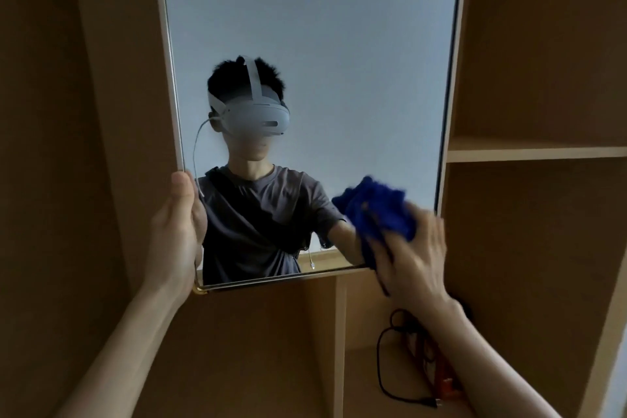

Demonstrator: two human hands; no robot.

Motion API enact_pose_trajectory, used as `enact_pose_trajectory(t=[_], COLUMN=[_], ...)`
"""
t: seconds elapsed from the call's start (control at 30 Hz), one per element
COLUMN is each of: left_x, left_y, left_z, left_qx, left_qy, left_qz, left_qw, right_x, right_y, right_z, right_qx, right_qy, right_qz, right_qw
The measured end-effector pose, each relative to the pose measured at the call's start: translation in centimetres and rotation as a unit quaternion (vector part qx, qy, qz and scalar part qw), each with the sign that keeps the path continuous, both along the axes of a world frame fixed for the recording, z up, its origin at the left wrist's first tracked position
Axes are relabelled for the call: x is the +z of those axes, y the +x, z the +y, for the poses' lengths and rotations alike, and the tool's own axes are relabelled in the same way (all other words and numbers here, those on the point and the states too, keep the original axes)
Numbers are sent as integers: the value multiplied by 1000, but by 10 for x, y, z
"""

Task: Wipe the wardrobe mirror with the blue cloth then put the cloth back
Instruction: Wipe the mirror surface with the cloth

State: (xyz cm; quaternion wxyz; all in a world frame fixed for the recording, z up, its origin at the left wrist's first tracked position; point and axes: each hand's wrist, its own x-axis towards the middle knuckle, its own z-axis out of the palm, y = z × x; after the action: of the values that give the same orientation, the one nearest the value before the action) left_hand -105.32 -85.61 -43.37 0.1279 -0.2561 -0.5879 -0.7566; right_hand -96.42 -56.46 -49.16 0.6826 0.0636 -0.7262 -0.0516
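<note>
My right hand presses the bunched blue cloth against the lower right of the wardrobe mirror, fingers closed over it. My left hand grips the mirror's left edge, thumb on the glass. A black cable lies on the shelf at lower right.

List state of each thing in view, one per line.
blue cloth: bunched, pressed against the glass near the lower right corner.
right hand: shut on the blue cloth, blurred.
left hand: wrapped around the left edge of the mirror.
mirror: upright, framed, between wooden panels.
black cable: loose, coiled on the lower shelf.
upper shelf: nothing visible on it.
</note>
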Motion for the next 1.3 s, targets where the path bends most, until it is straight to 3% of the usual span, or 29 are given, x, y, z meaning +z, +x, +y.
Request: enact_pose_trajectory(t=[0.1,0.17,0.23,0.33,0.4,0.47,0.6,0.7,0.83,0.9,1.0,1.13,1.23,1.3], left_x=[1,1,2,3,4,5,2,5,6,9,13,12,10,9], left_y=[-1,-2,0,3,4,2,-3,2,3,8,17,12,16,17], left_z=[0,-1,0,2,0,-3,-5,-4,-6,-7,-13,-29,-22,-12], left_qx=[-19,-34,-34,-3,-14,-31,-60,-25,-13,-35,-127,-209,-201,-131], left_qy=[20,41,48,22,29,29,12,13,-24,-8,7,18,4,-7], left_qz=[-8,-13,-10,-12,-9,-15,-23,-10,2,-15,-77,-112,-76,-45], left_qw=[1000,999,998,1000,999,999,998,1000,1000,999,989,971,977,990], right_x=[41,58,55,9,-21,-33,-21,-12,-11,-11,-14,-17,-25,-32], right_y=[-12,-22,-30,-36,-37,-35,-24,-22,-33,-40,-52,-61,-54,-44], right_z=[-19,-41,-71,-117,-131,-126,-91,-73,-103,-133,-180,-207,-197,-190], right_qx=[27,45,65,84,87,93,73,28,62,80,82,99,110,115], right_qy=[-208,-281,-240,-80,39,95,79,-43,-210,-195,-100,-59,-19,3], right_qz=[69,101,103,39,-12,-36,-27,14,61,43,-8,6,-22,-51], right_qw=[975,953,963,992,995,991,994,999,974,977,992,993,994,992])
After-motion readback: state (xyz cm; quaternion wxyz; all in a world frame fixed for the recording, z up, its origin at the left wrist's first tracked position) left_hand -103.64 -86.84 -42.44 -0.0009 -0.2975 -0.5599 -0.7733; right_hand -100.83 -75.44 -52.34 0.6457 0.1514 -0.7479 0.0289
